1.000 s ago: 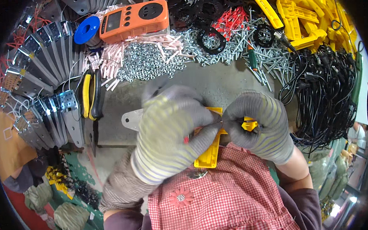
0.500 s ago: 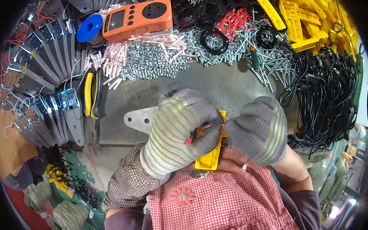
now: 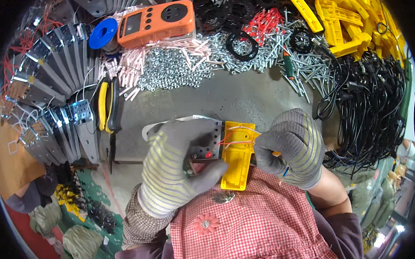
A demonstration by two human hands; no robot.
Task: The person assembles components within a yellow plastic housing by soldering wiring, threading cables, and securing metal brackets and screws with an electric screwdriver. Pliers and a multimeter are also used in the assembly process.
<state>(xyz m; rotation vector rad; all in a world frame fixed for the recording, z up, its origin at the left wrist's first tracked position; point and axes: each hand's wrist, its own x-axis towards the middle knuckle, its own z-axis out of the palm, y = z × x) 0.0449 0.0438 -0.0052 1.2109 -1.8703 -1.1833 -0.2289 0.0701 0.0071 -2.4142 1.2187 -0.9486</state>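
Observation:
A yellow plastic handle shell (image 3: 237,169) lies in front of me at the table's near edge, its hollow side up. Beside it on the left is a grey metal plate (image 3: 214,137) with holes and a small red part (image 3: 208,155). Thin white and red wires (image 3: 239,127) run from the plate across the shell. My left hand (image 3: 174,161), in a striped grey glove, reaches over the plate with thumb and fingers apart, covering much of it. My right hand (image 3: 291,149), gloved too, pinches the white wire at the shell's right side.
Screws (image 3: 302,74), nuts (image 3: 168,68) and pale sleeves (image 3: 133,63) lie in heaps at the back. An orange meter (image 3: 156,23) and blue spool (image 3: 103,33) stand behind them. Pliers (image 3: 108,106) and metal plates (image 3: 85,130) lie left; black cables (image 3: 368,108) and yellow shells (image 3: 341,22) right.
My left hand has moved left and its fingers have spread, uncovering the perforated plate, wires and shell. The plate has turned and shifted. My right hand has stayed near the shell.

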